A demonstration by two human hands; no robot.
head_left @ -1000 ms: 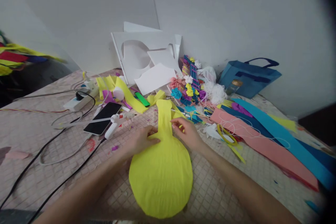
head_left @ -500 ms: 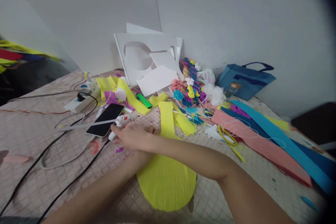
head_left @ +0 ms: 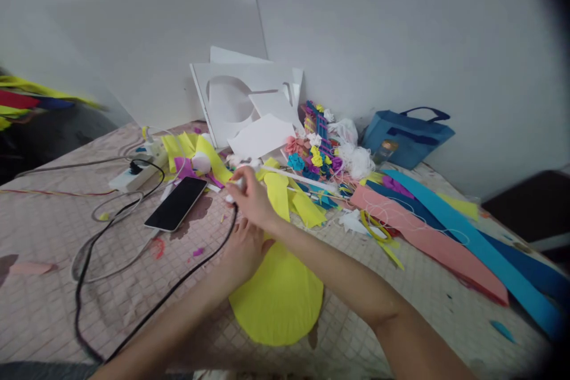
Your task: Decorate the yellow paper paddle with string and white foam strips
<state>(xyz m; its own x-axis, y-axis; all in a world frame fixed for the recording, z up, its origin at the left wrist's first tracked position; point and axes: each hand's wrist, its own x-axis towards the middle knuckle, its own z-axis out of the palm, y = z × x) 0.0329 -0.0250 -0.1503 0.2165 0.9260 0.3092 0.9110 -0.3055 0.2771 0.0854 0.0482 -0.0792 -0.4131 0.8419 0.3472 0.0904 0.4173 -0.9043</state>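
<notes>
My right hand [head_left: 253, 197] is closed around the white handle of a glue gun [head_left: 235, 189], its black cord trailing down from the grip. A long white glue stick [head_left: 307, 179] points rightward from the gun. Below it, my left hand [head_left: 244, 249] lies on the table with fingers spread, at the edge of a rounded yellow crepe paper piece [head_left: 280, 303]. A yellow paper strip [head_left: 276, 193] runs upward from that piece, partly behind my right forearm. To the left of my hands lies a black-screened phone [head_left: 176, 205].
A power strip [head_left: 133, 177] and looping cables lie at left. White cut boards [head_left: 262, 136] lean at the wall beside colourful paper flowers [head_left: 316, 154]. A blue bag [head_left: 407, 136], yellow scissors [head_left: 374, 228] and long crepe paper strips [head_left: 431, 237] occupy the right side.
My right hand has moved the glue gun from near the phone up and to the right. The glue stick, which pointed left, now points right. My left hand shows more fully.
</notes>
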